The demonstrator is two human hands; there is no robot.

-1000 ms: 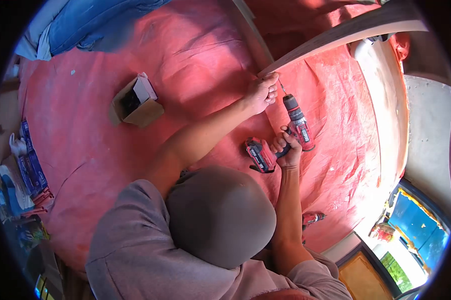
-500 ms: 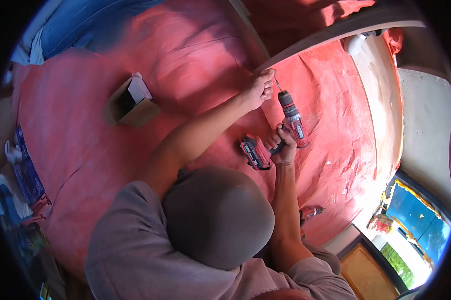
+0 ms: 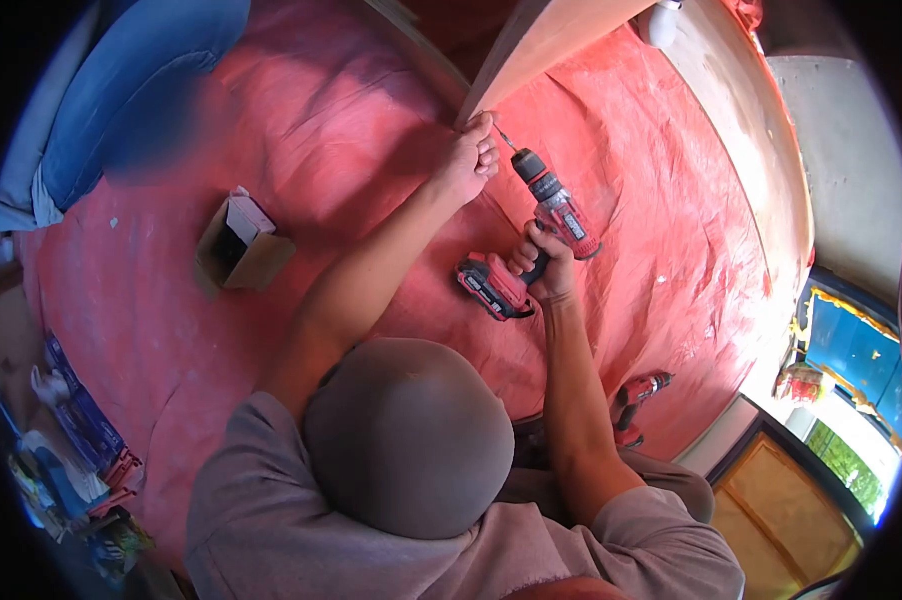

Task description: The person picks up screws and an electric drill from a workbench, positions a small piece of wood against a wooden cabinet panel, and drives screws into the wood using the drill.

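Note:
My right hand (image 3: 547,262) is wrapped round the grip of a red and black cordless drill (image 3: 563,218). The drill's thin bit points up and left, its tip near the end of a wooden panel (image 3: 541,45). My left hand (image 3: 468,163) is closed, with thumb and finger pinched at the panel's lower corner beside the bit. Whatever small thing those fingers may hold is hidden. The drill's battery end (image 3: 493,285) hangs to the left, over a red sheet (image 3: 371,130) that covers the floor.
An open cardboard box (image 3: 243,240) stands on the sheet at the left. A second red drill (image 3: 636,405) lies at the lower right. Blue boxes (image 3: 83,410) are at the left edge. A person's blue-clad leg (image 3: 141,80) is at the upper left. A white bottle-like object (image 3: 660,24) is near the panel.
The whole view has shifted and turned. Both hands, the drill and the panel's end now appear further left and higher in the view. My grip on the drill is unchanged.

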